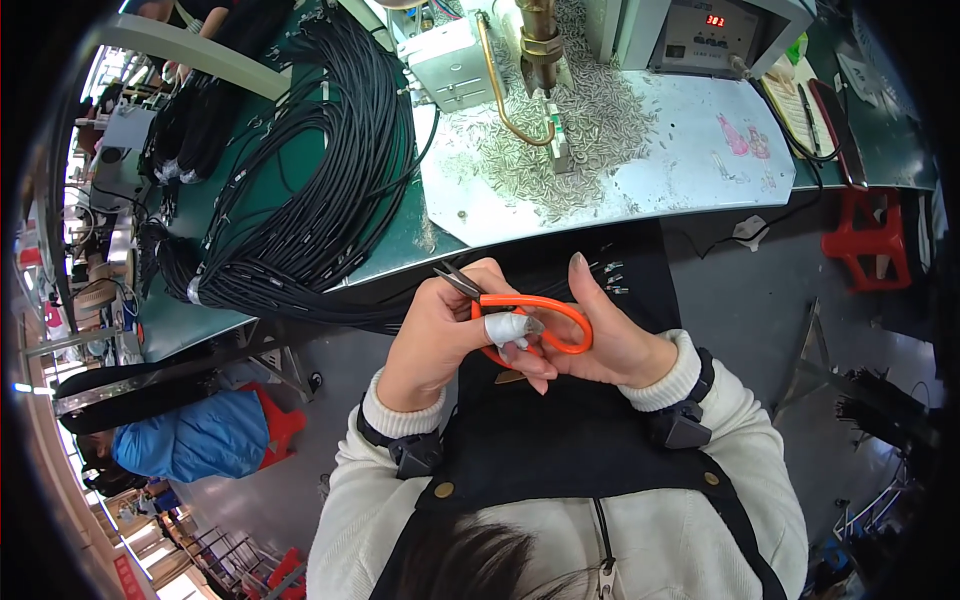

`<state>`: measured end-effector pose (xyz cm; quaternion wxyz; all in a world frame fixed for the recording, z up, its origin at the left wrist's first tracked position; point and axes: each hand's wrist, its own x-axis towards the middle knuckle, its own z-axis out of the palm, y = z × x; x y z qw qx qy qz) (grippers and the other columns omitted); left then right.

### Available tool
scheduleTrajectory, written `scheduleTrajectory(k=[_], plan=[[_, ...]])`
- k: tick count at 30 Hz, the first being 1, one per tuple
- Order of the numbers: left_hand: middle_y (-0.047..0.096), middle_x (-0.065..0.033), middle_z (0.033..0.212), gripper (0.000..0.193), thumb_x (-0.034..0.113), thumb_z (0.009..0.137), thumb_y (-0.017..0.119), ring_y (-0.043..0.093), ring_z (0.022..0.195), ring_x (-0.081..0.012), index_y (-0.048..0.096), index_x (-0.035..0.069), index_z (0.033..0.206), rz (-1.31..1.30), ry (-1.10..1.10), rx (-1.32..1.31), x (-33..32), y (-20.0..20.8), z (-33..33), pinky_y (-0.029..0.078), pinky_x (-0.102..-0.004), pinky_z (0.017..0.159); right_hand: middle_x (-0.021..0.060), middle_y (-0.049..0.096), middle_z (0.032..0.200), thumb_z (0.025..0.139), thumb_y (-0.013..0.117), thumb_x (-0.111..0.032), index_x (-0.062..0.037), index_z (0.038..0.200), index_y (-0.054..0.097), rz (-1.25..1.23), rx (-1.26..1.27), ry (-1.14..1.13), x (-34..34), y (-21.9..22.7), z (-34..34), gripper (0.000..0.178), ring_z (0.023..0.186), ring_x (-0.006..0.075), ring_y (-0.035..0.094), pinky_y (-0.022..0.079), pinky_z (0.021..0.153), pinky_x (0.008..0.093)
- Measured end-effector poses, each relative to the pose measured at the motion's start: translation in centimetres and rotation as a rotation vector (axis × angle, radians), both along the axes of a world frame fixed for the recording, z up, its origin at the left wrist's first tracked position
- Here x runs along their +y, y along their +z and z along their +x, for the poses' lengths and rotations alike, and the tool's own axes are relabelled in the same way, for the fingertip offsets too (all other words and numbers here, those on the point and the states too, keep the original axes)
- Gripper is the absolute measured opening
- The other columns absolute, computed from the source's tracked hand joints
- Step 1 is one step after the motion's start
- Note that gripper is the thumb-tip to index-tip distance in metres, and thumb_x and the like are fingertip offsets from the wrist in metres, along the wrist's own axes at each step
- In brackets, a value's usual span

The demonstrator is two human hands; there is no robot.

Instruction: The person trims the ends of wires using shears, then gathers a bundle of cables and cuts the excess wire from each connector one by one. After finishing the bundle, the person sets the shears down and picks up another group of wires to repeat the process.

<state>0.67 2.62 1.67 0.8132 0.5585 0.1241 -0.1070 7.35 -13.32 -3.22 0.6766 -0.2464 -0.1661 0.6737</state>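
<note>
My left hand (430, 335) is closed around scissors (545, 301) with orange loop handles. Their short dark blades point up and left, slightly apart at the tips. White tape wraps the thumb of this hand. My right hand (625, 335) is beside the wide handle loop, palm turned inward and thumb stretched up. Its other fingers are partly hidden behind the loop, so I cannot tell whether they touch it. Just beyond both hands, black cable ends with small metal terminals (612, 278) lie over dark cloth.
A big coil of black cables (330, 200) covers the bench's left side. Ahead, a machine head (540, 60) stands among loose metal pieces on a white plate (700, 170). A control box (710, 35) is at the back right. Red stools (868, 240) and a person in blue (195, 435) are nearby.
</note>
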Motion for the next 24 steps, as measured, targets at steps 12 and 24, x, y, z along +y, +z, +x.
scheduleTrajectory(k=[12, 24], plan=[[0.050, -0.0010, 0.077, 0.017, 0.002, 0.071, 0.065, 0.053, 0.071, -0.0102, 0.056, 0.001, 0.085, 0.057, -0.119, -0.032, 0.2, 0.2, -0.2, 0.043, -0.0226, 0.065, 0.0080, 0.047, 0.080, 0.084, 0.033, -0.051, -0.0004, 0.106, 0.046, -0.021, 0.131, -0.021, -0.5, 0.5, -1.3, 0.057, 0.068, 0.0146, 0.046, 0.043, 0.063, 0.0286], [0.052, -0.0005, 0.084, 0.026, 0.004, 0.072, 0.060, 0.047, 0.075, -0.0071, 0.058, 0.003, 0.098, 1.452, 0.751, -0.193, 14.8, -0.4, 1.3, 0.038, -0.0185, 0.069, 0.0140, 0.061, 0.083, 0.075, 0.063, -0.019, 0.0052, 0.102, 0.051, -0.119, -0.133, 0.038, 0.2, 1.9, -0.2, 0.038, 0.086, 0.0211, 0.060, 0.047, 0.068, 0.0256]])
